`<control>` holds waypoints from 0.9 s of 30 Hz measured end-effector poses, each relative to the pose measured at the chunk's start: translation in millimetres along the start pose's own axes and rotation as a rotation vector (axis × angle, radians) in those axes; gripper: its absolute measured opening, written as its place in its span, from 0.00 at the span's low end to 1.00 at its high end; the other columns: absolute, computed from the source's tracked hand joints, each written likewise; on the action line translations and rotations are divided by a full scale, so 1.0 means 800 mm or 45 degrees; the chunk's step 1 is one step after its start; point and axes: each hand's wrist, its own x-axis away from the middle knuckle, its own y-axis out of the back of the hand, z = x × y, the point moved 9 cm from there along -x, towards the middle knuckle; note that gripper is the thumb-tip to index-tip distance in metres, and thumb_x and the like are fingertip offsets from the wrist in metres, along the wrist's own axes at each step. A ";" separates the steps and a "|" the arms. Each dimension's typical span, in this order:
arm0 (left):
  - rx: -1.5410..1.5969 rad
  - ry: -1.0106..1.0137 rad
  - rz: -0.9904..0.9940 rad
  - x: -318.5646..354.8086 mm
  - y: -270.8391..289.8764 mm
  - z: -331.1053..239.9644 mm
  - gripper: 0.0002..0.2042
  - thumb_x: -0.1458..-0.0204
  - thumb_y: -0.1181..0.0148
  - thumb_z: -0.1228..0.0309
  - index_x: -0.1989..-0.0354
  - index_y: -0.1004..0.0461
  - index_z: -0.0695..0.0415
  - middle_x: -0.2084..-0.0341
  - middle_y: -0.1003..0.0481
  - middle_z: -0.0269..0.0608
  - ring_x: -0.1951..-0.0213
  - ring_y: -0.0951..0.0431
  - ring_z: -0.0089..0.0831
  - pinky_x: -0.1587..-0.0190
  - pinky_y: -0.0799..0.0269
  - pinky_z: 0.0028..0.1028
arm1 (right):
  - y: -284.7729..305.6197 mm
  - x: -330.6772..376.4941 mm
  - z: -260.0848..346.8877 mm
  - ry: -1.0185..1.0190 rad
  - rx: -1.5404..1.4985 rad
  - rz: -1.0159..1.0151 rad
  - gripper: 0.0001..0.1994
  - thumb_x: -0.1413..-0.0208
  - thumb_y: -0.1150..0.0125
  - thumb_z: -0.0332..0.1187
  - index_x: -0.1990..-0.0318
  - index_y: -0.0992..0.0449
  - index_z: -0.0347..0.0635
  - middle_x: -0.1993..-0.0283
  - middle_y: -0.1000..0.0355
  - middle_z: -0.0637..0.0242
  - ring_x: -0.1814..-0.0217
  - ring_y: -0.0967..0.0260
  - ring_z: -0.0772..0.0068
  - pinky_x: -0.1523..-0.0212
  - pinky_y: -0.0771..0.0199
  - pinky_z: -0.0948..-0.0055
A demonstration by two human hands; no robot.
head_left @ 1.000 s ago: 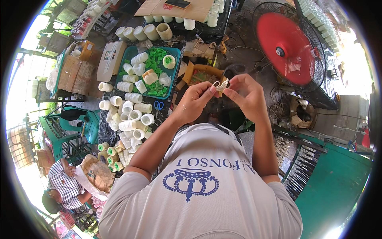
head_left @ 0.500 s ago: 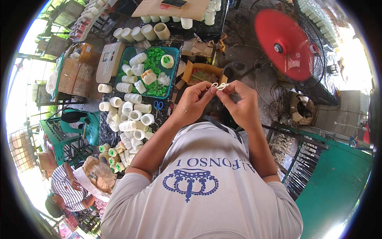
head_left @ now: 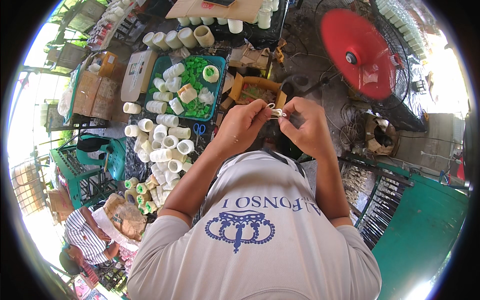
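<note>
Both of my hands are raised in front of my chest, working a thin off-white cord (head_left: 275,112) that is looped into a small bundle. My left hand (head_left: 245,124) pinches one side of the bundle between thumb and fingers. On the other side, my right hand (head_left: 306,125) has its thumb and index fingertip at the cord's end. Fingers partly hide how the strands cross.
Left of me, a table holds many white cylinders (head_left: 161,155), blue scissors (head_left: 199,129) and a teal tray (head_left: 220,90) of green pieces. Ahead lies an open cardboard box (head_left: 239,89). A red-bladed fan (head_left: 352,57) stands at right. Another person (head_left: 87,235) sits lower left.
My right hand has shifted slightly right and down, its thumb and index parting a little from the left hand's. The cord loops show more between the hands.
</note>
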 end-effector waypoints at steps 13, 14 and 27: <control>0.016 -0.033 -0.113 0.000 -0.007 0.004 0.09 0.34 0.44 0.69 0.64 0.29 0.63 0.78 0.27 0.56 0.74 0.27 0.58 0.71 0.34 0.42 | -0.029 0.009 -0.019 -0.117 -0.478 -0.063 0.05 0.43 0.36 0.26 0.62 0.22 0.33 0.66 0.23 0.69 0.60 0.28 0.81 0.54 0.27 0.76; 0.020 -0.033 -0.123 0.000 -0.007 0.003 0.10 0.34 0.44 0.69 0.64 0.29 0.63 0.78 0.27 0.56 0.74 0.27 0.58 0.71 0.34 0.42 | -0.028 0.010 -0.019 -0.098 -0.471 -0.084 0.05 0.43 0.36 0.26 0.62 0.22 0.33 0.66 0.23 0.68 0.60 0.28 0.81 0.54 0.27 0.76; -0.143 -0.039 0.093 0.009 -0.008 -0.005 0.11 0.36 0.43 0.68 0.66 0.29 0.63 0.78 0.26 0.53 0.73 0.27 0.55 0.69 0.32 0.42 | 0.000 -0.002 -0.006 -0.069 0.050 0.186 0.08 0.48 0.34 0.30 0.66 0.23 0.32 0.72 0.24 0.59 0.67 0.25 0.70 0.60 0.27 0.72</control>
